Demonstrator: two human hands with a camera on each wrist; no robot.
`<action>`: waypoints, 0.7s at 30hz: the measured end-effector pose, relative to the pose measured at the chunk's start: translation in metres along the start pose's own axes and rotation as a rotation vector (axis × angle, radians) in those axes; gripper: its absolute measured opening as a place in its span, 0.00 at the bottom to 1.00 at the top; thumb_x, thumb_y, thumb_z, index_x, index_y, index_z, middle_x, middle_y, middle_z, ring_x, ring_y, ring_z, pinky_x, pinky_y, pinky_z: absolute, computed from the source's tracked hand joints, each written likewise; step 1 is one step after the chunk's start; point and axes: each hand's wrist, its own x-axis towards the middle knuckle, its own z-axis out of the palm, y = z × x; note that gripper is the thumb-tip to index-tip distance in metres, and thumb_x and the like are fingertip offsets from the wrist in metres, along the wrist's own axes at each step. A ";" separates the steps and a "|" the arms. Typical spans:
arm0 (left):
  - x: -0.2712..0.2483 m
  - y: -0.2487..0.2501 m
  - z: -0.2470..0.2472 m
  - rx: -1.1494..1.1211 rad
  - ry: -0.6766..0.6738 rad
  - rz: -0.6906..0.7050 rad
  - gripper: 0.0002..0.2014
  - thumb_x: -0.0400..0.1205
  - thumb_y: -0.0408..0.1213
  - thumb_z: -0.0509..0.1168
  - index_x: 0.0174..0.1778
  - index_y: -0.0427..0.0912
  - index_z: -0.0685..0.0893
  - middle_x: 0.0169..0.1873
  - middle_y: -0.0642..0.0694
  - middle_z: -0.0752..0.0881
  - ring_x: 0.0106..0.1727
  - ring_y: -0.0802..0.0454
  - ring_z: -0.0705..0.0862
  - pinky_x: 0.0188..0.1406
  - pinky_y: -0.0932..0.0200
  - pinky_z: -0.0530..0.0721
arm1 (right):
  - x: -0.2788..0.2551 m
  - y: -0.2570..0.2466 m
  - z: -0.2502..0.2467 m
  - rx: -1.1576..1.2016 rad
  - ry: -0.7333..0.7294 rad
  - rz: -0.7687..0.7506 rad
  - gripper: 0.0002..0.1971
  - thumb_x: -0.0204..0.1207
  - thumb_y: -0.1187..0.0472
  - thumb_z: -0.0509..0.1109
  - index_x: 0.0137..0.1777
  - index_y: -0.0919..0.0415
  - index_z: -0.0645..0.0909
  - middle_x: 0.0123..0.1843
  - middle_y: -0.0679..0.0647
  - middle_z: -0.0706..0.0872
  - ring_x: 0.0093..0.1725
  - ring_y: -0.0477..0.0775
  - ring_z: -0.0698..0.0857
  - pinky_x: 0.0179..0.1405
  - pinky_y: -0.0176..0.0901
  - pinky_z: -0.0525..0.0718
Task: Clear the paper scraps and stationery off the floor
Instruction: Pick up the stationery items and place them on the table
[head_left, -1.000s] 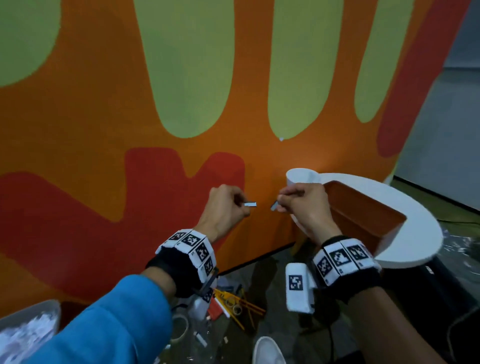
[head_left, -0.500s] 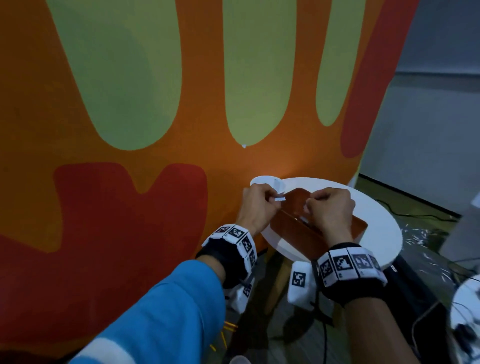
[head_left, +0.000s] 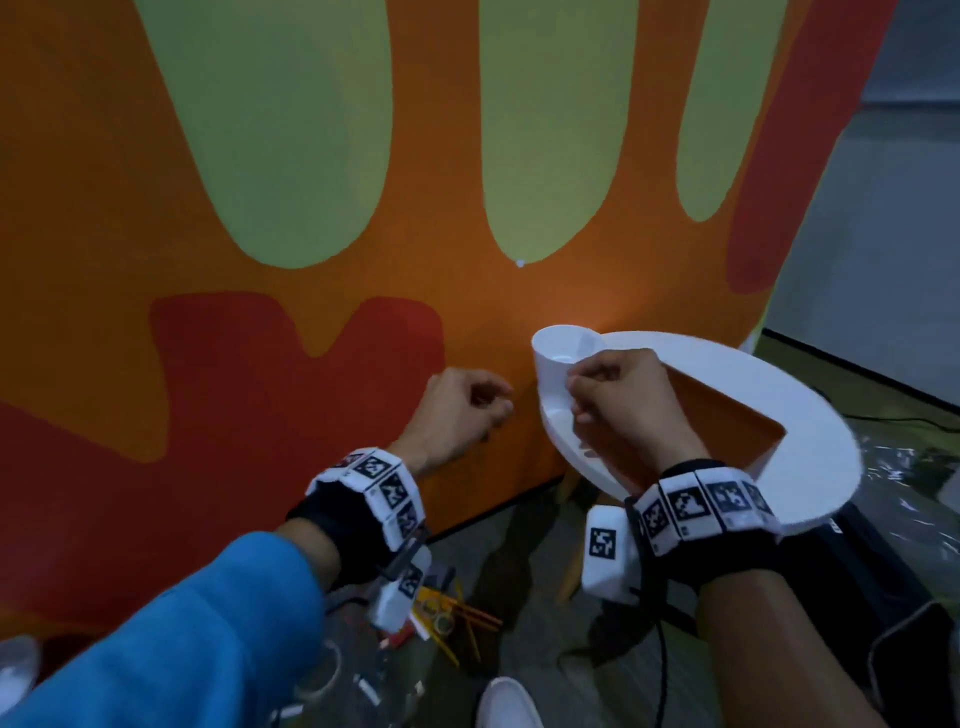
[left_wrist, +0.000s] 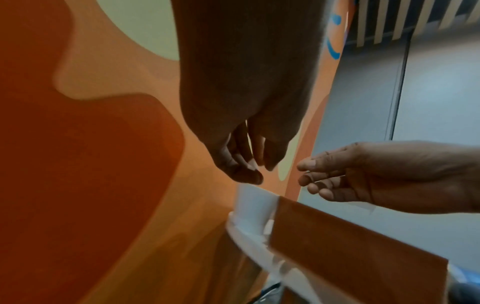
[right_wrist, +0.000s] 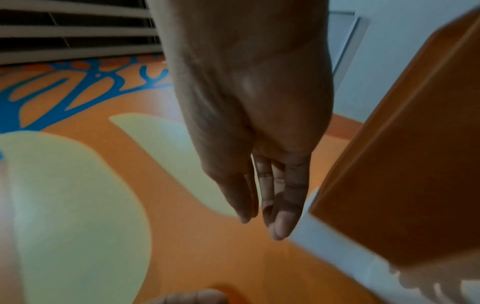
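Both hands have swung back off the orange tray since half a second ago, and that little white strip the left hand was pinching isn't visible anymore.

Head view: left hand hangs just left of the white cup, fingers curled loosely, nothing showing between them. Right hand is in front of the cup, over the near rim of the round white desk, fingers bent; can't tell if it's got a scrap from here. Stuff that still needs clearing is way below the cup on the floor: yellow and orange sticks, long axes fanned out to the right, with tape rings on top and small white paper bits closer to me. Left hand sits more directly above that pile, so I'd guess it goes down first.

Left wrist view: left fingertips nearly meet just above the cup, holding nothing (a bit dark though). Right hand comes in from the right of the cup, relaxed and empty.

Right wrist view: right fingers hang straight, nothing in them, beside the tray.
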 end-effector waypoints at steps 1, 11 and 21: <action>-0.012 -0.012 -0.018 0.032 -0.051 -0.016 0.06 0.82 0.38 0.72 0.53 0.46 0.90 0.38 0.50 0.92 0.37 0.55 0.91 0.38 0.51 0.92 | -0.002 0.000 0.019 0.001 -0.068 0.002 0.04 0.77 0.67 0.74 0.49 0.63 0.88 0.37 0.60 0.90 0.32 0.55 0.89 0.32 0.46 0.89; -0.114 -0.202 -0.100 0.161 -0.280 -0.391 0.07 0.81 0.37 0.73 0.52 0.39 0.91 0.35 0.45 0.91 0.35 0.54 0.87 0.34 0.56 0.89 | -0.044 0.080 0.263 -0.260 -0.823 0.148 0.06 0.79 0.69 0.70 0.42 0.67 0.86 0.35 0.68 0.86 0.26 0.53 0.86 0.30 0.46 0.90; -0.182 -0.374 -0.057 0.249 -0.383 -0.651 0.06 0.81 0.31 0.70 0.48 0.41 0.93 0.41 0.51 0.90 0.43 0.59 0.86 0.41 0.72 0.78 | -0.081 0.247 0.380 -0.577 -0.987 0.280 0.09 0.82 0.68 0.67 0.58 0.68 0.83 0.37 0.55 0.83 0.27 0.43 0.85 0.22 0.30 0.81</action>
